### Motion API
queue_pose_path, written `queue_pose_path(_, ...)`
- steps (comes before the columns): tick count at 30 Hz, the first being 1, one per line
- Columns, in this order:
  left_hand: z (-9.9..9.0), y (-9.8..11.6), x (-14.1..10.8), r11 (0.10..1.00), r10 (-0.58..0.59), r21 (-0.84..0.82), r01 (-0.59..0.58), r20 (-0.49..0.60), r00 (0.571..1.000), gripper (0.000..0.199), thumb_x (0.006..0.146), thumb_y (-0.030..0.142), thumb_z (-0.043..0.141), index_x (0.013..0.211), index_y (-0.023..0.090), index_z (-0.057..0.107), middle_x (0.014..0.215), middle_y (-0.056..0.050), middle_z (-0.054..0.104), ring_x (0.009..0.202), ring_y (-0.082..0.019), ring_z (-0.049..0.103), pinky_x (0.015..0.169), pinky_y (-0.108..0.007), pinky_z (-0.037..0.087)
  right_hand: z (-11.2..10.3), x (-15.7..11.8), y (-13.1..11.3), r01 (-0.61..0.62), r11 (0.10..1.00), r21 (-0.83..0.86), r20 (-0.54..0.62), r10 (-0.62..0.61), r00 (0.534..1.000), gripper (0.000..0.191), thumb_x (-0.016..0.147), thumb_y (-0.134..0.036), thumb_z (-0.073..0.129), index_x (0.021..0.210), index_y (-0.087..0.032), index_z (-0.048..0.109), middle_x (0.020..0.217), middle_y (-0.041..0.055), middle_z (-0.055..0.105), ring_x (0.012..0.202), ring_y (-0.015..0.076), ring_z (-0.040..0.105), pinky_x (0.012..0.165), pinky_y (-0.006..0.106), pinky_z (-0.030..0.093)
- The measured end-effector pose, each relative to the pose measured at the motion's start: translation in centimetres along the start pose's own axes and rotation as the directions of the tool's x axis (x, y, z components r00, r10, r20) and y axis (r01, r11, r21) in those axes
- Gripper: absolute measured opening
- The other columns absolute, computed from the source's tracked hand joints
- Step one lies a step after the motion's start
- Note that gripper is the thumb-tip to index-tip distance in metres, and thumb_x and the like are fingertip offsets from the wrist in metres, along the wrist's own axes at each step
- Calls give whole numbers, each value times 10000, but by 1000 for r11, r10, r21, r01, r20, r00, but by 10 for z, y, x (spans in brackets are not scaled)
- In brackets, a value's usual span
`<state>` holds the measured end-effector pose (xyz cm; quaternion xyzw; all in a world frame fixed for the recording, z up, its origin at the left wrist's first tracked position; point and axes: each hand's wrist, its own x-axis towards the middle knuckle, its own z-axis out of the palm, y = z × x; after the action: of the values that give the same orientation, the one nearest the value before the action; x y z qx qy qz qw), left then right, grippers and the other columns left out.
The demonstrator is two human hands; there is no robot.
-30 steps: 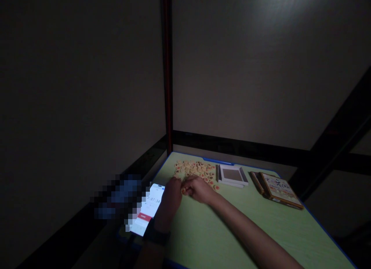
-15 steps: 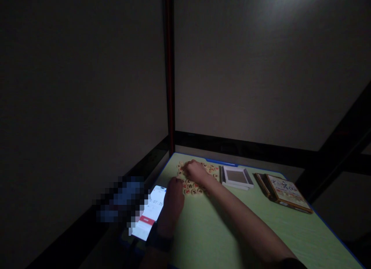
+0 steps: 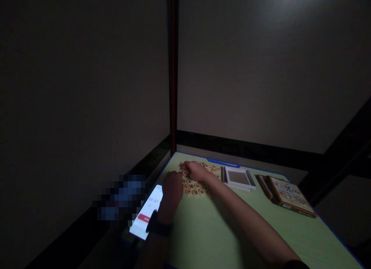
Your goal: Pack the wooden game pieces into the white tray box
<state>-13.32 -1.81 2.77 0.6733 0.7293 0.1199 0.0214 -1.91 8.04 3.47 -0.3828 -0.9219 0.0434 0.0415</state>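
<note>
Round pale xiangqi pieces (image 3: 195, 191) with red and black characters lie in close rows at the far left of the green table (image 3: 199, 230). My right hand (image 3: 194, 170) reaches across them from the right, fingers curled down and pinched at the back left of the group. What is between those fingertips is too small to make out. My left hand (image 3: 173, 186), with a dark band on its wrist, is at the group's left edge beside the right fingertips. Its back faces me and hides its fingers. One piece (image 3: 184, 173) shows between the two hands.
A lit phone (image 3: 146, 213) showing a timer lies left of my left wrist, partly covered by it. Right of the pieces sits an open white box (image 3: 239, 177). Farther right is a printed box (image 3: 292, 193). Walls (image 3: 246, 79) rise behind and to the left.
My left hand has moved slightly up and left, nearer the right fingertips and over more of the phone. My right hand has barely shifted. The whole view has drifted a little.
</note>
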Motion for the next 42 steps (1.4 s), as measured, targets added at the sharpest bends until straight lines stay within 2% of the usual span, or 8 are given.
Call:
queue_pose_path(4, -4, 5, 15, 998, -23, 57, 19, 79, 997, 358, 899, 32, 368, 1031, 95, 696, 1040, -195, 688, 1011, -263, 647, 793, -323, 472, 4, 1, 9, 16, 998, 53, 28, -18, 999, 301, 768, -32, 569, 944, -191, 755, 924, 7, 771, 885, 134, 684, 746, 178, 441)
queue_pose_path(10, 6, 3, 22, 996, -14, 94, 4, 111, 994, 327, 890, 50, 399, 1036, 104, 687, 1034, -186, 682, 1012, -254, 653, 775, -300, 474, 8, 1, 16, -7, 999, 47, -5, 7, 1000, 258, 737, -57, 603, 816, -218, 788, 839, 12, 772, 946, 194, 646, 775, 228, 430)
queue_pose_path(19, 5, -5, 21, 999, -30, -21, 31, 12, 999, 396, 910, 21, 305, 1149, 106, 609, 1044, -166, 651, 985, -204, 637, 812, -273, 457, -11, 2, 26, -89, 995, 33, -109, 92, 990, 224, 745, -81, 537, 755, -174, 741, 794, 46, 739, 751, 159, 616, 656, 229, 360)
queue_pose_path(26, 3, -7, 15, 999, -13, -52, 15, 46, 999, 342, 919, 36, 338, 1073, 105, 636, 1142, -165, 621, 1018, -193, 623, 869, -273, 452, -29, -4, 59, -211, 977, 34, -157, 214, 964, 326, 780, -56, 521, 972, -155, 764, 965, 90, 763, 853, 175, 663, 674, 214, 380)
queue_pose_path(29, 6, -10, 16, 1000, 2, -24, 0, 60, 998, 334, 926, 62, 362, 1092, 121, 646, 1074, -153, 654, 990, -210, 637, 842, -298, 469, -31, -13, 74, -244, 969, 30, -146, 246, 958, 333, 778, -35, 528, 974, -150, 772, 954, 87, 771, 854, 175, 678, 686, 203, 398)
queue_pose_path(33, 14, -14, 20, 999, 39, 5, -39, 93, 995, 352, 928, 52, 347, 1086, 112, 656, 1027, -146, 679, 1004, -216, 632, 870, -316, 465, -26, -23, 85, -247, 969, 22, -121, 248, 961, 282, 801, -80, 581, 981, -170, 779, 983, 74, 774, 882, 176, 689, 731, 186, 427)
queue_pose_path(38, 30, -19, 20, 994, 89, 63, -89, 13, 996, 357, 897, 6, 350, 1018, 110, 669, 1057, -145, 659, 1038, -212, 602, 927, -319, 440, -17, -32, 92, -248, 969, 9, -81, 247, 966, 301, 853, -166, 580, 1090, -213, 759, 1090, 75, 757, 981, 206, 692, 788, 211, 459)
queue_pose_path(42, 34, -20, 20, 989, 101, 103, -102, 17, 995, 354, 868, -14, 375, 1035, 106, 664, 1041, -147, 659, 1026, -219, 600, 917, -325, 437, -14, -36, 93, -243, 970, -9, -51, 242, 969, 352, 878, -240, 586, 1208, -238, 709, 1166, 83, 731, 1059, 228, 677, 831, 236, 471)
